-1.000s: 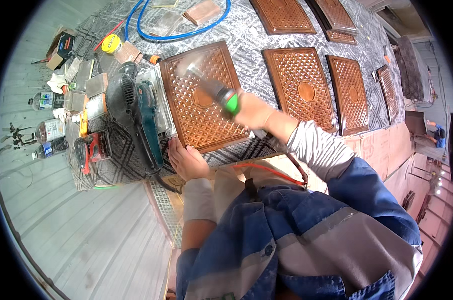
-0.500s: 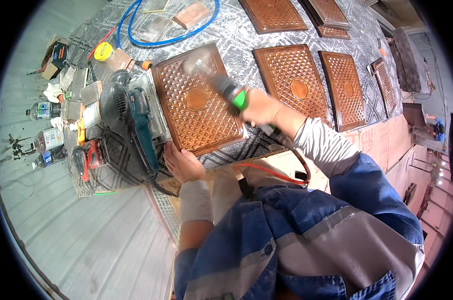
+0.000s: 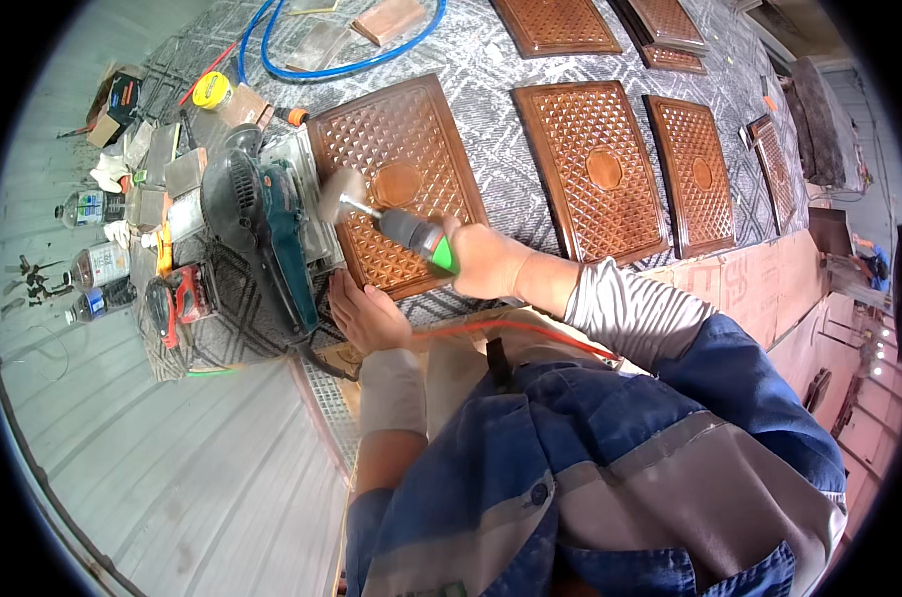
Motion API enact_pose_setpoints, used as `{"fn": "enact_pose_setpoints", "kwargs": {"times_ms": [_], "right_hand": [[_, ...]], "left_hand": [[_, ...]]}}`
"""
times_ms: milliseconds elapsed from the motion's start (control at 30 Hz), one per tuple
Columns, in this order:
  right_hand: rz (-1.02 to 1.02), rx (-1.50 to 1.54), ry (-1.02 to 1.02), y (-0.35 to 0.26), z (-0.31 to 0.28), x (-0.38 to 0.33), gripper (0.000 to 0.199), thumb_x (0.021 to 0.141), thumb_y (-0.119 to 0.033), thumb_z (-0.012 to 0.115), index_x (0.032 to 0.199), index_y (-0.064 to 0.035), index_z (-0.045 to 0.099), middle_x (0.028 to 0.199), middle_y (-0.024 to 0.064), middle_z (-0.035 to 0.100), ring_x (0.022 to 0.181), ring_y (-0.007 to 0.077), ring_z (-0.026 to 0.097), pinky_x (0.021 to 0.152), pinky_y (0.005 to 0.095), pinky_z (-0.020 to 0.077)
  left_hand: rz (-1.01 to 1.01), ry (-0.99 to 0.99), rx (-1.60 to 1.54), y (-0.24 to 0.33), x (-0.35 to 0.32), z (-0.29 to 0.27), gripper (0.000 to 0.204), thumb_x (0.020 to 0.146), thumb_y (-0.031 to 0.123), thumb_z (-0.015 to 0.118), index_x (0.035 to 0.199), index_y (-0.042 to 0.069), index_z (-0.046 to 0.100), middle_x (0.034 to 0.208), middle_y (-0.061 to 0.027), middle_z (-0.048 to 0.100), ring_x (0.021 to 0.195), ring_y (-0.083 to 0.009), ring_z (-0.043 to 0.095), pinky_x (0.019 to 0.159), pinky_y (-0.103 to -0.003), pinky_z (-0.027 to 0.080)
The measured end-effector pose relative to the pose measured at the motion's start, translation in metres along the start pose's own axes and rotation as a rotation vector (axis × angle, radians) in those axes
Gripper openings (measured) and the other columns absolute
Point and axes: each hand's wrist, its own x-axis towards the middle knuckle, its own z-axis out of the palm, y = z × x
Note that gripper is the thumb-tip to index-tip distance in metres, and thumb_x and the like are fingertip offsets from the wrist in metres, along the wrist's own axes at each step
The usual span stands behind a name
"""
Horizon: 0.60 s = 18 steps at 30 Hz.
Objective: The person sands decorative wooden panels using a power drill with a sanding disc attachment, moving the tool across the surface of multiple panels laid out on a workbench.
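Note:
My right hand (image 3: 488, 261) is wrapped round a black-and-green die grinder (image 3: 407, 231), which has a steel shaft. Its round buffing head (image 3: 343, 195), blurred by motion, is over the left side of a brown wooden panel (image 3: 401, 129) with a raised diamond pattern and a round centre. My left hand (image 3: 367, 316) rests at the panel's near left corner, fingers stretched out and holding nothing. Close to its left lies a teal-and-black power sander (image 3: 272, 234).
More patterned panels, including a wide one (image 3: 592, 169) and a narrower one (image 3: 692, 174), lie to the right. A blue hose (image 3: 341, 72) loops at the back. Bottles (image 3: 98, 264), a red tool (image 3: 184, 306) and a yellow-lidded jar (image 3: 212, 92) stand left. An orange-red hose (image 3: 530, 331) crosses near my body.
My right hand has brought the die grinder nearer and to the left, so its head went from the panel's far part to its left side. My left hand stays near the corner.

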Motion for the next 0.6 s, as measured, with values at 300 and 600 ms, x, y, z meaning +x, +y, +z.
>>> {"fn": "enact_pose_setpoints", "kwargs": {"times_ms": [300, 600], "right_hand": [[0.089, -0.029, 0.044, -0.001, -0.027, 0.014, 0.052, 0.076, -0.004, 0.063, 0.123, 0.0110, 0.046, 0.104, 0.0323, 0.067, 0.100, 0.0439, 0.068, 0.088, 0.0434, 0.0544], [0.069, 0.021, 0.181, 0.017, -0.024, 0.012, 0.049, 0.073, -0.006, 0.066, 0.114, 0.0131, 0.047, 0.090, 0.0324, 0.067, 0.091, 0.0449, 0.069, 0.081, 0.0449, 0.0560]], "left_hand": [[0.027, 0.031, -0.012, -0.001, 0.000, 0.002, 0.045, 0.096, 0.017, 0.046, 0.136, -0.004, 0.048, 0.138, -0.0200, 0.051, 0.130, -0.0395, 0.047, 0.111, -0.051, 0.035], [0.021, 0.059, -0.029, -0.002, -0.002, -0.001, 0.044, 0.096, 0.015, 0.046, 0.133, -0.008, 0.050, 0.137, -0.0207, 0.052, 0.129, -0.0391, 0.048, 0.111, -0.050, 0.036]]}}
